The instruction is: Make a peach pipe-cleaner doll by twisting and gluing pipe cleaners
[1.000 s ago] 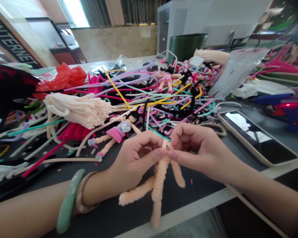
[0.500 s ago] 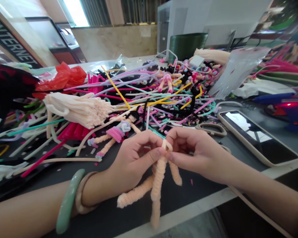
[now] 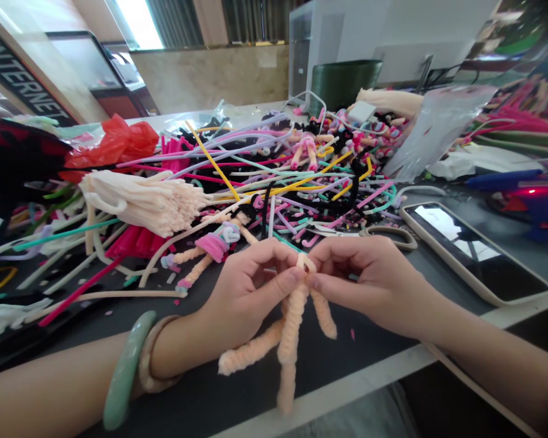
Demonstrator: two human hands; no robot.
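Between my two hands hangs a peach pipe-cleaner figure [image 3: 291,328] with coiled limbs that dangle downward. At its top is a small pale loop, pinched from both sides. My left hand [image 3: 256,286], with bangles on the wrist, is closed, thumb and forefinger on the loop's left side. My right hand [image 3: 365,280] is closed too, its thumb and forefinger on the loop's right side. Just beyond my left hand lies a pipe-cleaner doll [image 3: 214,243] with pink and lilac clothing. A long peach pipe cleaner [image 3: 475,383] trails under my right forearm, over the table edge.
Loose coloured pipe cleaners [image 3: 283,188] are heaped across the table, with a cream bundle [image 3: 141,198] at left. Scissors [image 3: 390,237] lie beyond my right hand. A phone [image 3: 472,252] and a blue glue gun [image 3: 525,194] with a red light are at right.
The figure's dangling limbs have shifted slightly up and to the right. Both hands keep their pinch on the loop, and the right fingers have moved a little.
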